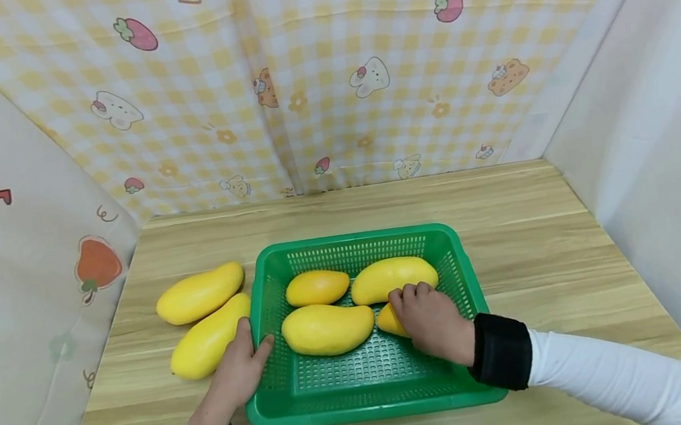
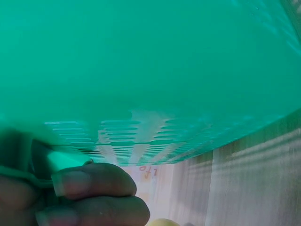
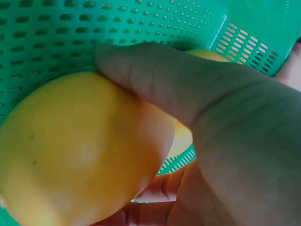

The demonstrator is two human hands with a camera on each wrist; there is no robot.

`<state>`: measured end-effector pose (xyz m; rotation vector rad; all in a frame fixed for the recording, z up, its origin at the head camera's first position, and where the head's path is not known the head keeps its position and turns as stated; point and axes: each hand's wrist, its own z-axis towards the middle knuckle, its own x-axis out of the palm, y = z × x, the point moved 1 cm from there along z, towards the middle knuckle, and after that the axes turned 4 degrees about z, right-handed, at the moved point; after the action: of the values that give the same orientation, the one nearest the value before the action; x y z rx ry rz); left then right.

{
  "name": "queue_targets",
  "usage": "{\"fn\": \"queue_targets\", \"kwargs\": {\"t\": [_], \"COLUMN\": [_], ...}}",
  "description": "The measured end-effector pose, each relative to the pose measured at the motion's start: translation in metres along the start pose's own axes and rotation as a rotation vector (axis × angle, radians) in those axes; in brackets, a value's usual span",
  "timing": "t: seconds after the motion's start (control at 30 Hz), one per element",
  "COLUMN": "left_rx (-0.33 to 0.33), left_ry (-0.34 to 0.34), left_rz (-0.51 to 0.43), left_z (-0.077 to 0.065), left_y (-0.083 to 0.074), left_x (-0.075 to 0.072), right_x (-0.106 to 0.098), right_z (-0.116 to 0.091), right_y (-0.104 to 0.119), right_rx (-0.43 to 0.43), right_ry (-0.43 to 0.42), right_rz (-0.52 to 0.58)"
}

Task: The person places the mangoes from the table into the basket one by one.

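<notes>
Gripping the green plastic basket by its left rim with the left hand — probably against sliding — and holding a mango inside in the right hand, near three other mangoes and apart from the outer pair of mangoes on the counter.

left hand, right hand — hands apart, both gripping — fingers bent

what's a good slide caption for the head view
Left grip on a green basket, right grip on a yellow mango with three others inside; two more lie on the wooden table.
</notes>
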<state>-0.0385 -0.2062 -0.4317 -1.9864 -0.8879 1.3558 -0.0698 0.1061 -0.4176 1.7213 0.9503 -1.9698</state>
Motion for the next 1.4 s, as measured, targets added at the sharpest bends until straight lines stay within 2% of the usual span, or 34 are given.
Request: {"fn": "queue_targets", "kwargs": {"t": [0.17, 0.33, 0.6, 0.8, 0.9, 1.13, 1.4], "left_rx": [-0.007, 0.010, 0.018, 0.013, 0.011, 0.013, 0.013], "left_ry": [0.009, 0.007, 0.003, -0.001, -0.008, -0.012, -0.015], "left_rz": [-0.016, -0.009, -0.007, -0.007, 0.003, 0.011, 0.020], "left_z": [-0.001, -0.002, -0.001, -0.001, -0.001, -0.002, -0.001], "left_y": [-0.001, 0.000, 0.001, 0.002, 0.002, 0.002, 0.001], "left_x": [0.001, 0.001, 0.002, 0.002, 0.001, 0.001, 0.001], "right_x": [0.005, 0.009, 0.011, 0.008, 0.004, -0.006, -0.006], "right_z": [-0.003, -0.002, -0.002, -0.004, -0.003, -0.001, -0.001], "right_y": [0.006, 0.010, 0.012, 0.011, 0.009, 0.006, 0.006], "right_rx": [0.008, 0.023, 0.055, 0.027, 0.012, 0.019, 0.009], "right_ry": [-0.132, -0.164, -0.140, -0.103, -0.052, 0.122, 0.115], "right_rz": [-0.152, -0.189, -0.193, -0.197, -0.157, 0.055, 0.047]}}
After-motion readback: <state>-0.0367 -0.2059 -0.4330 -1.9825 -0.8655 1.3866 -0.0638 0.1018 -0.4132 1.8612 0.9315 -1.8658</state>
